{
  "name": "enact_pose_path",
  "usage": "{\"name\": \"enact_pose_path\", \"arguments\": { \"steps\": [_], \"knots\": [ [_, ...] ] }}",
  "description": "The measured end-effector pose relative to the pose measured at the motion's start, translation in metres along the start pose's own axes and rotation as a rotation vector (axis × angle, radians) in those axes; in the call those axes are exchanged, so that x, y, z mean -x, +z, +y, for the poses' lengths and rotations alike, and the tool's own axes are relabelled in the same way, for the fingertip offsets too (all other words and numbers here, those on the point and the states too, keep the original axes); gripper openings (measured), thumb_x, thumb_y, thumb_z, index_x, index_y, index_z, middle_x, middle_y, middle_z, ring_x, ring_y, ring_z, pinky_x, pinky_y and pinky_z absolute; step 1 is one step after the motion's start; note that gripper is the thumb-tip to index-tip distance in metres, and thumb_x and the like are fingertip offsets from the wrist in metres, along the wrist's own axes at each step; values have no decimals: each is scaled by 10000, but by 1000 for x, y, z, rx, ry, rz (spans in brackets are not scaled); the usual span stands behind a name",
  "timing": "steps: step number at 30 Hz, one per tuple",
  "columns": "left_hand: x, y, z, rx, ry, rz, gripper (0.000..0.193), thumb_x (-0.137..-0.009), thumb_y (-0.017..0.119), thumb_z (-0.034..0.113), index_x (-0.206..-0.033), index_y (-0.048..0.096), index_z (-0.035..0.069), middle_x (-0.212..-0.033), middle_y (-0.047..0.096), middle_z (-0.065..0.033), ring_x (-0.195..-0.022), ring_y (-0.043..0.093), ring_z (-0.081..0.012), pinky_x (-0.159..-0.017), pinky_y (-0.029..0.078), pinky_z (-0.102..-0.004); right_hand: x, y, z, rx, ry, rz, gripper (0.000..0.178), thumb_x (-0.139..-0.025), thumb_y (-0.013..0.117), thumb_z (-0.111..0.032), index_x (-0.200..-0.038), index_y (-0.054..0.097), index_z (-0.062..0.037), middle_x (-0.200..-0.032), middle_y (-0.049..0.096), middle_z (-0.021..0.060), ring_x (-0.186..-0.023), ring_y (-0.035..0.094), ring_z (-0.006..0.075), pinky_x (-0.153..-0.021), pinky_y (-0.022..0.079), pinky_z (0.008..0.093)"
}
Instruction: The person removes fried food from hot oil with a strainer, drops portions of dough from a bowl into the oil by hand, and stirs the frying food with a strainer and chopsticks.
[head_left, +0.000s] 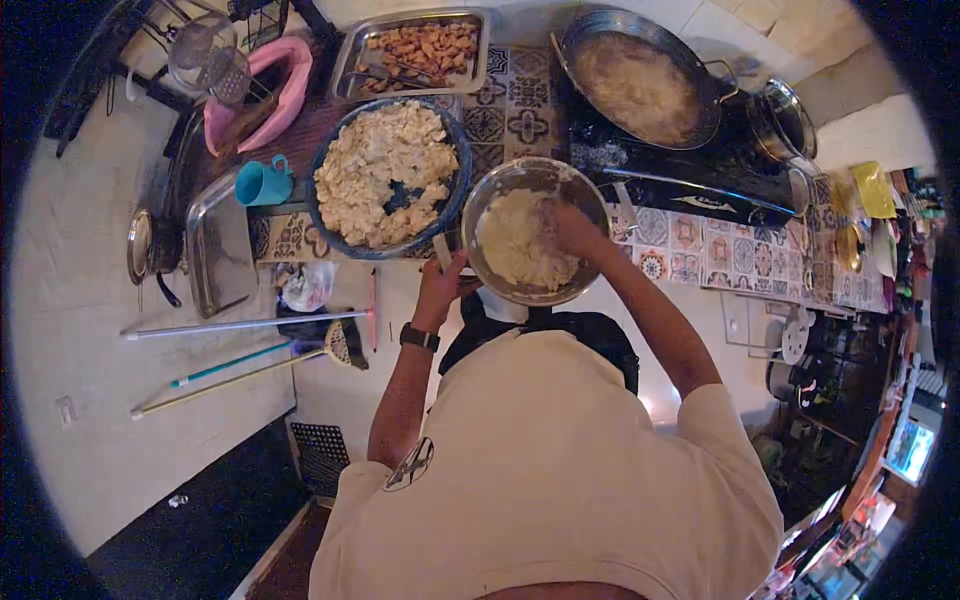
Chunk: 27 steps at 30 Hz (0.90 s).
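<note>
At the counter's front edge stands a round metal bowl [487, 281] with a pale, floury mixture [515, 240] in it. My right hand [572, 232] reaches into the bowl from the right; its fingers are blurred and partly lost in the mixture. On the bowl's left side, my left hand [440, 288] is closed around a pale, flat handle [442, 252] that sticks up past the thumb. Whether this handle belongs to the bowl I cannot tell. Just left of the bowl is a large blue basin [463, 185] heaped with pale, coated pieces [380, 165].
A wide wok [640, 85] of bubbling oil sits on the black stove [700, 185]. Behind the basin lies a metal tray [485, 55] of browned fried pieces with tongs. A teal mug [263, 184], an upright metal tray [222, 255] and a pink-rimmed container [292, 75] are leftward.
</note>
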<state>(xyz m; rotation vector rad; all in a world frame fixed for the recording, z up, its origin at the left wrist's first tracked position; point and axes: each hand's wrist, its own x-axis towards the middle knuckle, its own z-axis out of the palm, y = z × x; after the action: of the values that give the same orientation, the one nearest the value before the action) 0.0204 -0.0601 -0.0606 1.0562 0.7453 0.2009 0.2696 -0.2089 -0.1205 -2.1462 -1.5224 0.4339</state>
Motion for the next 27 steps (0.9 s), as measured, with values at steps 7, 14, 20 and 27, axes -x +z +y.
{"name": "enact_pose_path", "arguments": {
  "steps": [7,14,20,27],
  "knots": [
    [2,-3,-5,2,-25,41,320,-915,542,269,-1028,591,-27,-934,646,-107,-742,664,-215,-679,584,-331,-12,-1,-16,234,7,-276,299,-714,637,-167,-975,600,-26,-944,606,203,-869,582,371,-754,466,448],
    [2,-4,-7,19,-41,45,342,-910,553,282,-1040,574,-33,-927,636,-123,-757,662,-237,-669,586,-346,2,-52,-40,-227,241,58,340,-683,763,-227,-858,587,4,-702,589,79,-634,544,174,-609,460,344],
    [3,0,2,-18,-12,1,325,-915,542,268,-1025,576,-36,-912,639,-120,-743,666,-235,-666,587,-329,10,-92,-53,-826,321,168,323,-716,730,-85,-1007,619,1,-861,645,32,-735,571,75,-651,482,257],
    [2,1,-1,9,5,26,310,-910,554,272,-1031,564,-14,-936,636,-123,-742,668,-234,-662,592,-330,11,-103,-68,-933,436,184,263,-829,655,-174,-1034,621,-13,-861,643,8,-727,575,72,-632,464,231]
  ]
}}
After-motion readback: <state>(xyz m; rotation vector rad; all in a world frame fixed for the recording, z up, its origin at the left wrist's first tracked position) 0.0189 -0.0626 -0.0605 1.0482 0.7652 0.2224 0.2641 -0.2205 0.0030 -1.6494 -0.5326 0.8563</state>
